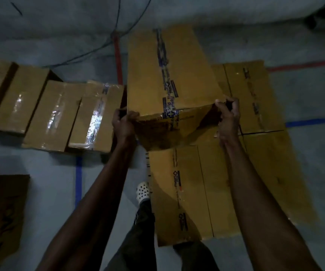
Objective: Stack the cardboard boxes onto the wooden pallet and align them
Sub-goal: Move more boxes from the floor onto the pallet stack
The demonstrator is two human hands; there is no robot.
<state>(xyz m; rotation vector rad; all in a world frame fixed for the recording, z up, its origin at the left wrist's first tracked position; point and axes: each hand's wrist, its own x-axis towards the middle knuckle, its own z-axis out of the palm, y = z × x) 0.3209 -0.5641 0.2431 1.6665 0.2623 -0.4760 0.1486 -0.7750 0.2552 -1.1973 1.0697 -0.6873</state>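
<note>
The left hand (123, 124) grips the near left corner of the box (169, 75), fingers curled round its edge. The right hand (228, 118) pinches the near right corner. The box stretches away from both hands, its near end raised over the stack (196, 182), which lies below and right of the right hand. A row (60, 114) of boxes lies on the floor left of the left hand.

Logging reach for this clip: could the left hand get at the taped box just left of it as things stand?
Probably not yet: the left hand grips the lifted box; the taped box lies close, nothing between.
</note>
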